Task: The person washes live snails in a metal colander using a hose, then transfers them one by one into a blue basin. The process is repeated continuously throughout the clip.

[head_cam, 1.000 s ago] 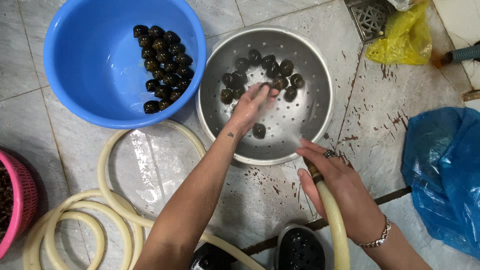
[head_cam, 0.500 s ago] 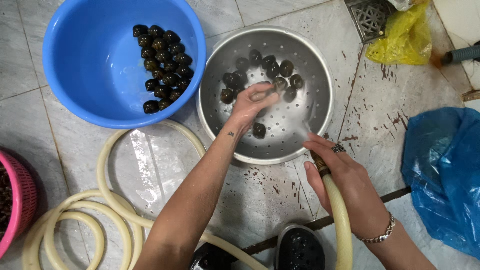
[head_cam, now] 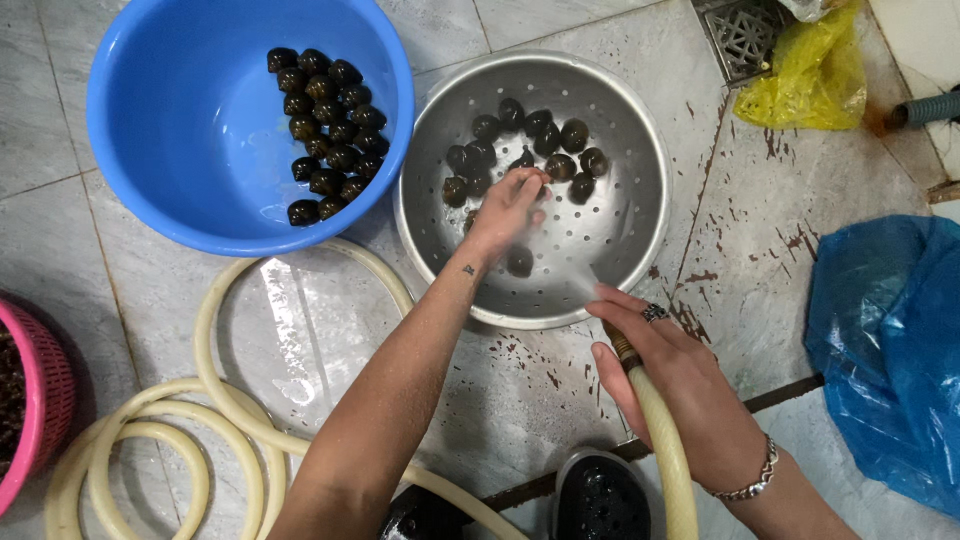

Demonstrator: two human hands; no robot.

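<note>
Nearest me, the right hand (head_cam: 670, 375) is wrapped round the end of a cream hose (head_cam: 665, 450), thumb over the nozzle w/ fingers closed on it, ring and bracelet showing. Water fans out from it towards the metal colander (head_cam: 620, 250), which sits on the tiled floor (head_cam: 760, 250) about mid-floor. The rest of the hose loops in coils towards the near left corner. It looks soft and bendy, prob wet and slick, so a grip right behind the brass tip seems the only way to aim it.

Left hand (head_cam: 510, 205) is down inside the colander, fingers curled over what looks like one dark snail (head_cam: 530, 180); blurred, so can't tell how tight the pinch is. One loose snail (head_cam: 519, 261) lies just below the wrist; the others (head_cam: 545, 135) cluster at the colander's far side. Round hard shells, wet, likely slippery and light: best taken w/ fingertips across the widest part.

Left of the colander, touching its rim, a blue basin (head_cam: 180, 130) holds a heap of snails (head_cam: 325, 130) against its right wall. Pink basket (head_cam: 40, 390) at the left edge. Blue plastic bag (head_cam: 890, 340) at the right edge, yellow bag (head_cam: 800, 85) and a floor drain (head_cam: 745, 35) at the far right corner.
</note>
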